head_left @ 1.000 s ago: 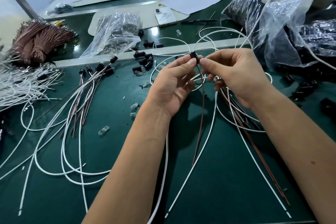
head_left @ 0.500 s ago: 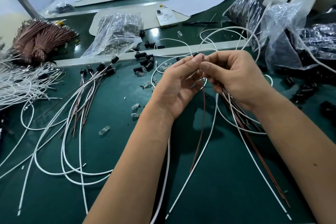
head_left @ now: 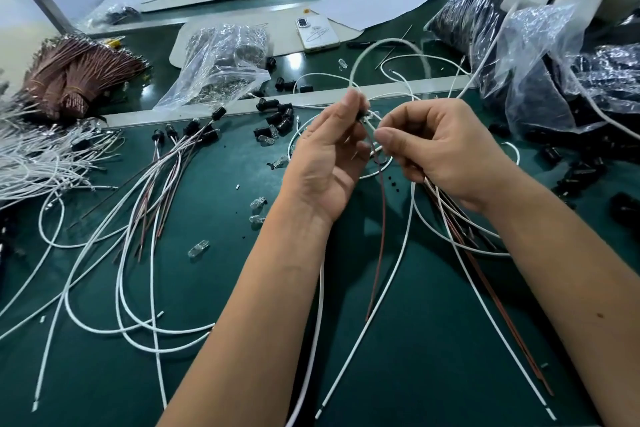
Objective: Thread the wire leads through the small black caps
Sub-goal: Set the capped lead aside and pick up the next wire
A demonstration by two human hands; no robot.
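Observation:
My left hand (head_left: 329, 159) pinches a small black cap (head_left: 362, 115) between thumb and fingertips above the green table. A brown wire (head_left: 382, 218) hangs down from the cap. My right hand (head_left: 440, 149) pinches a white wire (head_left: 372, 126) right beside the cap; the same hand grips a bundle of brown and white leads (head_left: 460, 236) trailing toward the front right. The white wire loops up behind both hands (head_left: 388, 43). Loose black caps (head_left: 277, 114) lie just beyond my left hand.
Finished capped leads (head_left: 166, 163) fan across the left of the green table (head_left: 433, 340). A brown wire bundle (head_left: 76, 73) and white wire pile (head_left: 31, 159) lie far left. Clear plastic bags (head_left: 221, 62) and black bags (head_left: 554, 80), a phone (head_left: 317, 33), small glass bulbs (head_left: 199, 248).
My hands have drawn slightly apart, my left hand lifting the cap and my right hand sliding down along the white wire. The white loop behind the hands has risen.

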